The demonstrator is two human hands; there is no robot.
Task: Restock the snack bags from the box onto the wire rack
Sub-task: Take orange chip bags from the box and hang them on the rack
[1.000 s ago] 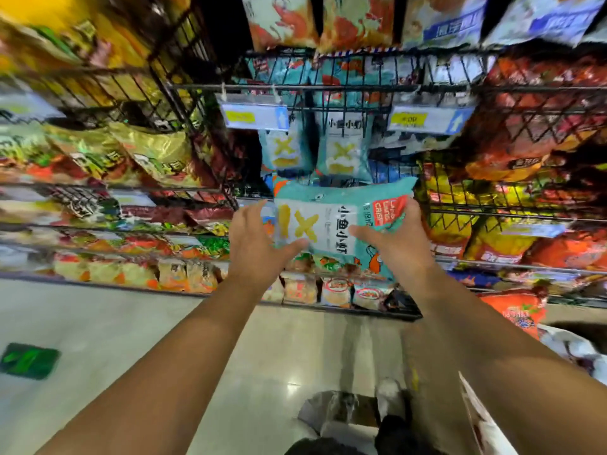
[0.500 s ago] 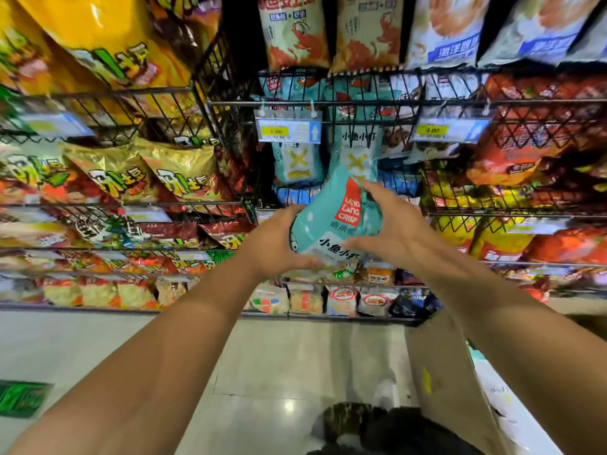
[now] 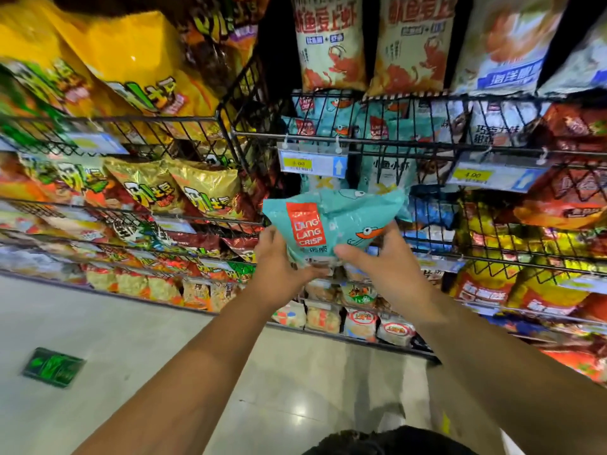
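I hold a teal snack bag (image 3: 331, 221) with a red "Lang Lang Crisp" label upright in front of the black wire rack (image 3: 387, 152). My left hand (image 3: 279, 267) grips its lower left edge and my right hand (image 3: 384, 261) grips its lower right side. Matching teal bags (image 3: 331, 123) sit in the wire basket just above and behind it. The box is out of view.
Blue price tags (image 3: 312, 164) hang from the basket's front wire. Yellow and gold chip bags (image 3: 200, 192) fill the left shelves, red and orange bags (image 3: 565, 198) the right. Small packs (image 3: 361, 320) line the bottom shelf. A green marker (image 3: 54, 367) lies on the pale floor.
The bag has turned from lying sideways to standing upright, label facing me, and both hands have lifted it closer to the basket of teal bags.
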